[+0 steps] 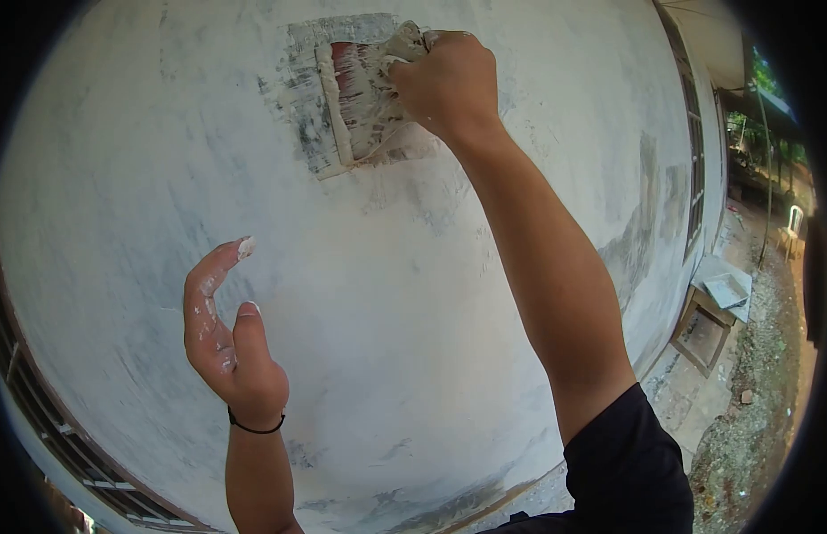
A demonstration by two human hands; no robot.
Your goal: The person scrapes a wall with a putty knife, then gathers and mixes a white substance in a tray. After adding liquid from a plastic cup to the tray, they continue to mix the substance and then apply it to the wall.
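Putty knife pressed to wall, handle hidden.
Right hand (449, 84) closed around putty knife (364, 102), blade flat against wall (413, 294) high up, filler-caked. Left hand (226, 343) open, empty. No legible markings.

No text, label, brand, number or sign can be read; the plastered wall (413, 294) carries no writing; the smeared scraper (364, 111) shows no legible mark; the black wristband (253, 429) is plain.
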